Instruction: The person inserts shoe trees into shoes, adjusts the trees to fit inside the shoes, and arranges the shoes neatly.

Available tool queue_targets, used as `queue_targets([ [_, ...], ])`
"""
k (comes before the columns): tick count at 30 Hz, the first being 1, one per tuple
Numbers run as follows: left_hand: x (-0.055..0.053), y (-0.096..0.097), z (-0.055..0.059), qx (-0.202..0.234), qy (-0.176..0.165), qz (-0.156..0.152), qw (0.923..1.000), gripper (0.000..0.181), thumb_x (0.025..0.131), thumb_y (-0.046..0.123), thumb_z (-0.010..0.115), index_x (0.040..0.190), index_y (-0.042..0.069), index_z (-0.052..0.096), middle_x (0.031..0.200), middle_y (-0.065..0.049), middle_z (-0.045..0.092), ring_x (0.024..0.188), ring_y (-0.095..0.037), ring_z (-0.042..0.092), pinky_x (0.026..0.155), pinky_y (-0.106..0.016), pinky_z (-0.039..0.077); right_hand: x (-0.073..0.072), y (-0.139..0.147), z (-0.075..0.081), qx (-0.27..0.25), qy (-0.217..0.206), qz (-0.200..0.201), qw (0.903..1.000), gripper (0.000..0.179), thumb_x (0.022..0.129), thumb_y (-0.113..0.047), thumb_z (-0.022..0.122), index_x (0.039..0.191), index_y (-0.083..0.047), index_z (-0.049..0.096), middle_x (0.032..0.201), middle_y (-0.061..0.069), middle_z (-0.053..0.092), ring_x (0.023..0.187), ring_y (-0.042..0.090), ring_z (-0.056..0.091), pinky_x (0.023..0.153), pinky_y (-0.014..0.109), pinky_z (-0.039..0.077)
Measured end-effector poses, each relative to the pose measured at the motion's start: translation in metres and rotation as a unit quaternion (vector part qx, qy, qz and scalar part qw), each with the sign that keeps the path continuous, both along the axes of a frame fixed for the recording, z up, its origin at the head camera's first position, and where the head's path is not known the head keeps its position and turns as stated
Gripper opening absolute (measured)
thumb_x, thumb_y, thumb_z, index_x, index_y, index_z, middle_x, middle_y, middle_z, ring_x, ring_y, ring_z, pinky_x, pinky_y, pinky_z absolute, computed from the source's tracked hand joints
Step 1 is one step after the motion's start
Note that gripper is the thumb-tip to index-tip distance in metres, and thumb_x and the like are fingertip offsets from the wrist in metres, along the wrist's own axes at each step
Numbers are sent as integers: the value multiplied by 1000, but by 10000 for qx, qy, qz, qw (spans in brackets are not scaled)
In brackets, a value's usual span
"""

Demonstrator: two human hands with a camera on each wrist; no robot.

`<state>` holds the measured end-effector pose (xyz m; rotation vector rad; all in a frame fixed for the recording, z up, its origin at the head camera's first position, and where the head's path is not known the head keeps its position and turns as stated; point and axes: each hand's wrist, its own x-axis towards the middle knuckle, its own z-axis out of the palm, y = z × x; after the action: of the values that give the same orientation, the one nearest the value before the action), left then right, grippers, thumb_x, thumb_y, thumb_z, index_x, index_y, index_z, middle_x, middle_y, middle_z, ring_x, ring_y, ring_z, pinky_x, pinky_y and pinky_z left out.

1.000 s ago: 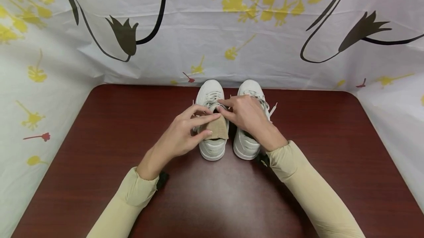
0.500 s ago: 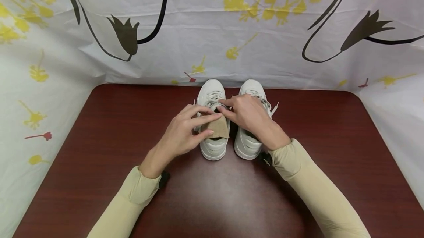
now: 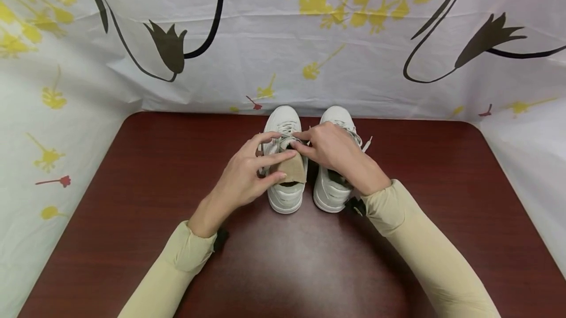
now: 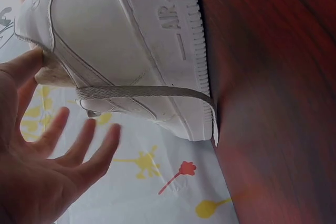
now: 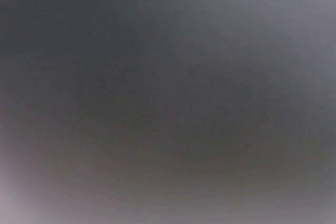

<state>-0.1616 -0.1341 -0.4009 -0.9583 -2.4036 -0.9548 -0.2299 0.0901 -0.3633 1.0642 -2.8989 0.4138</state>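
Observation:
Two white lace-up sneakers stand side by side, toes toward the back. Over the opening of the left sneaker [image 3: 285, 202] is a tan flap [image 3: 292, 169] with a cloth-like surface; its lower part is hidden inside. My left hand [image 3: 240, 173] holds this flap between thumb and index finger, the other fingers spread beside the shoe. In the left wrist view those fingers [image 4: 86, 145] are apart from the shoe's side. My right hand [image 3: 333, 146] reaches across the right sneaker [image 3: 329, 197] and pinches the left sneaker's tongue just below the laces [image 3: 287, 128].
The dark red table [image 3: 185, 146] ends at a white printed sheet [image 3: 247, 38] behind the shoes. A loose lace [image 4: 152, 92] hangs down the left sneaker's side. The right wrist view is a dark blur.
My left hand's upper fingers have lifted and spread a little. Both hands keep their places at the left sneaker; the shoes stay put.

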Motion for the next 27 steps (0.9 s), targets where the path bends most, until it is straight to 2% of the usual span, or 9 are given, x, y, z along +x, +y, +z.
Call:
queue_targets([
  [6,0,-1,-2,41,-260,-37,9996,44,86,29,78,129,26,69,144,-12,49,127,-24,51,87,-40,49,-3,1,0,17,78,227,9997,35,99,-35,59,123,-14,72,103,9,75,68,22,64,67,43,53],
  [13,-1,-1,-3,-33,-277,28,9996,44,87,30,77,130,26,68,144,-11,50,126,-24,53,92,-42,48,-3,1,-1,42,151,159,9998,33,99,-36,58,122,-17,73,102,6,75,64,20,61,65,41,53],
  [18,0,0,-4,-29,-266,117,9996,44,87,28,77,130,25,68,144,-11,50,122,-24,55,86,-41,50,-2,0,0,29,191,113,9997,34,100,-36,57,121,-16,74,94,7,75,63,21,60,64,42,51],
  [22,-1,2,-6,-50,-132,256,9996,43,87,22,78,129,24,69,142,-11,52,119,-25,58,82,-39,51,-2,-1,0,7,208,47,9998,34,100,-37,57,121,-16,73,85,7,74,59,20,57,61,40,49],
  [25,0,3,-8,-24,-5,354,9994,43,86,18,79,128,23,70,140,-13,54,119,-26,58,86,-39,52,-2,-1,-1,-12,222,7,9998,34,99,-37,58,120,-16,74,78,5,72,56,19,55,60,39,48],
  [27,0,3,-9,13,37,381,9993,43,85,17,79,127,22,71,139,-13,55,120,-26,58,89,-40,51,-2,-2,-2,-49,253,-27,9997,34,99,-37,59,120,-16,74,81,6,73,58,20,57,61,40,49],
])
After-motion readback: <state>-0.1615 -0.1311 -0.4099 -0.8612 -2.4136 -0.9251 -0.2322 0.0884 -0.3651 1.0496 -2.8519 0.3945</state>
